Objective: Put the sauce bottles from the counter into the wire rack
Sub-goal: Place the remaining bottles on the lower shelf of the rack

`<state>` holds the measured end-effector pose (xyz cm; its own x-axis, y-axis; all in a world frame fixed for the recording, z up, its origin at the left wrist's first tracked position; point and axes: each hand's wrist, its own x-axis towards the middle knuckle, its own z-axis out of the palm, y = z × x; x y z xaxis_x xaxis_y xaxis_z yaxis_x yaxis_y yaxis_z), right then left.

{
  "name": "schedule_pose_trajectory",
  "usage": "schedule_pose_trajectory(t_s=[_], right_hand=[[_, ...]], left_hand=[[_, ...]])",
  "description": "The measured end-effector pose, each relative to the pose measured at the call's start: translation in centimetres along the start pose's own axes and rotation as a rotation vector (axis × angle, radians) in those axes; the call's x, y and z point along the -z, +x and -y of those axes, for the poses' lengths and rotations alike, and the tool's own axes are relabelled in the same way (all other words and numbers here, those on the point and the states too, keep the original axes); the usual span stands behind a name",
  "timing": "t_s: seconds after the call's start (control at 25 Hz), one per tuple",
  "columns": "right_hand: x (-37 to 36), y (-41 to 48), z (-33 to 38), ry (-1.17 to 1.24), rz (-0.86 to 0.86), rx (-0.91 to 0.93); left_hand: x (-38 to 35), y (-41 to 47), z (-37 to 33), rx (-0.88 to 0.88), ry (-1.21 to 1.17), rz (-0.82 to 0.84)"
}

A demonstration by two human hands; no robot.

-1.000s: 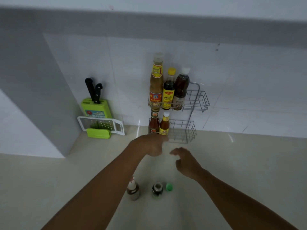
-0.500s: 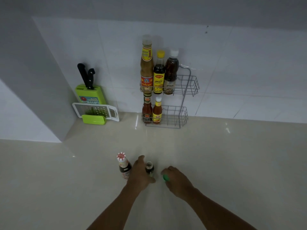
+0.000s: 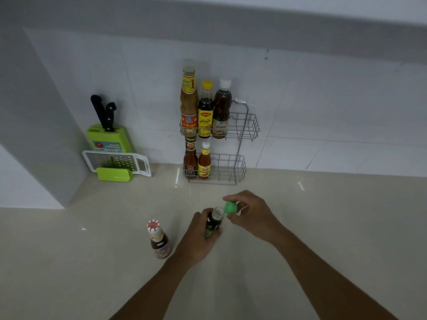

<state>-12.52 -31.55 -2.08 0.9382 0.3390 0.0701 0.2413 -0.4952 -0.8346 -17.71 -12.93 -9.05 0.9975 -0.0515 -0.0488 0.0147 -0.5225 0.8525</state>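
On the glossy beige desk (image 3: 323,227), the left hand (image 3: 196,239) has its fingers (image 3: 216,232) wrapped round a small dark sauce bottle (image 3: 213,224) with an uncapped pale neck; its green-tinted label is too blurred to read. The right hand (image 3: 251,212) pinches a green plastic cap (image 3: 230,207) between fingertips and thumb, just beside the bottle's mouth. Just left of that stands a second dark bottle (image 3: 159,242), squat and round-shouldered, with a red-and-white ribbed cap and a reddish label whose writing cannot be made out. Against the white tiled wall (image 3: 335,100) stands a two-tier grey wire rack (image 3: 245,132). Its upper basket holds a tall tan bottle (image 3: 189,100) with a yellow neck band and red label, a dark yellow-capped bottle (image 3: 205,112) bearing Thai script on yellow, and a brown white-capped bottle (image 3: 221,109). The lower basket holds two red chilli-style sauces (image 3: 197,161), with the right half bare wire. Further left, a lime-green plastic knife block (image 3: 108,139) holds two black-handled knives (image 3: 104,114), with a white-framed grater (image 3: 120,161) leaning in front.
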Motion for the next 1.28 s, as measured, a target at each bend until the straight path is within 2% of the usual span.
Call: schedule_pose_trajectory(t_s=[0.28, 0.44, 0.52, 0.56, 0.68, 0.8, 0.92, 0.96, 1.0, 1.08, 1.16, 1.28], right_hand=[[6.2, 3.3, 7.3, -0.116, 0.241, 0.119], [7.2, 4.1, 9.9, -0.295, 0.328, 0.23], [7.7, 4.2, 10.9, -0.375, 0.33, 0.255], [8.0, 4.1, 11.3, -0.396, 0.323, 0.206], [7.6, 3.6, 12.0, -0.38, 0.287, -0.055], [6.2, 3.1, 11.4, -0.437, 0.226, -0.188], [7.3, 3.6, 11.7, -0.381, 0.328, -0.376], [8.2, 3.9, 12.0, -0.322, 0.358, -0.366], [9.0, 4.4, 12.0, -0.265, 0.357, -0.275], [10.0, 4.8, 11.5, -0.193, 0.328, 0.016], [9.7, 4.7, 11.2, -0.266, 0.271, 0.207], [8.1, 4.7, 10.8, -0.417, 0.198, 0.301]], left_hand=[[4.2, 1.9, -6.4, -0.123, -0.004, 0.057], [6.5, 2.5, -8.4, -0.076, -0.111, 0.136], [7.3, 2.7, -9.0, -0.069, -0.047, 0.144], [7.5, 2.7, -9.3, -0.07, 0.062, 0.098], [7.4, 2.5, -10.4, -0.137, 0.479, -0.175], [6.2, 2.0, -11.0, -0.18, 0.556, -0.225], [6.3, 2.4, -11.6, -0.125, 0.459, -0.192], [6.6, 2.8, -11.8, -0.088, 0.362, -0.15], [7.0, 3.1, -12.0, -0.051, 0.232, -0.092], [7.7, 3.6, -12.1, -0.006, -0.012, 0.05], [8.6, 3.8, -12.3, 0.014, -0.137, 0.214], [9.3, 3.8, -13.0, 0.007, -0.189, 0.403]])
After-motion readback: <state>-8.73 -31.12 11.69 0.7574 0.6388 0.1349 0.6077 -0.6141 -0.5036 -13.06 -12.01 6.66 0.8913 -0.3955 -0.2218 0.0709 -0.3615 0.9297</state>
